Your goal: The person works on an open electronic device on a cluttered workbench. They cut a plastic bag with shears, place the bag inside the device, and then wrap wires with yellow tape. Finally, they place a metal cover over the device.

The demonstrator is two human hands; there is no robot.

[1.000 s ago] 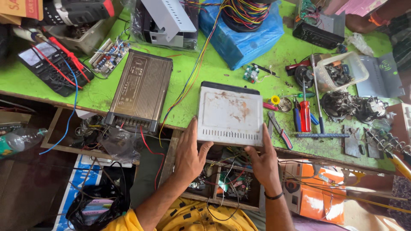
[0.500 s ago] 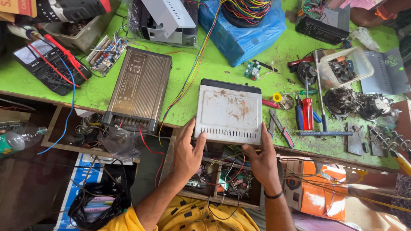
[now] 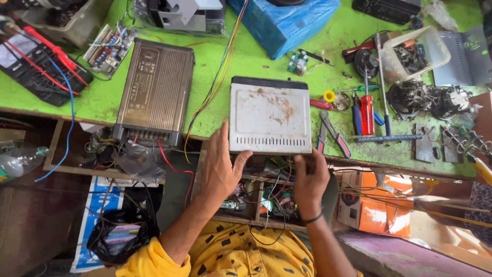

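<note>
- The white metal box [image 3: 270, 115] lies flat on the green surface [image 3: 225, 92], its near edge with the row of vent slots right at the surface's front lip.
- The left hand [image 3: 221, 166] lies against the box's near left corner, palm down, fingers stretched up along the left side and thumb under the front edge; it touches and steadies rather than closes around it.
- The right hand [image 3: 309, 179] sits at the near right corner, fingers curled under the front edge; whether it truly grips there I cannot tell, as the fingertips are hidden.
- Compared with a second ago, the box and both hands keep nearly the same pose: the left hand has slid a little lower along the corner, and the view has drawn closer and shifted. The box itself has not been lifted or turned.
- I judge from this that the box is being positioned or held in place at the edge, not yet opened or carried.
- Just right of the box lie pliers [image 3: 332, 134] and a red-handled screwdriver [image 3: 366, 113]; to its left, well apart, a grey ribbed power supply [image 3: 155, 92] with loose wires.
</note>
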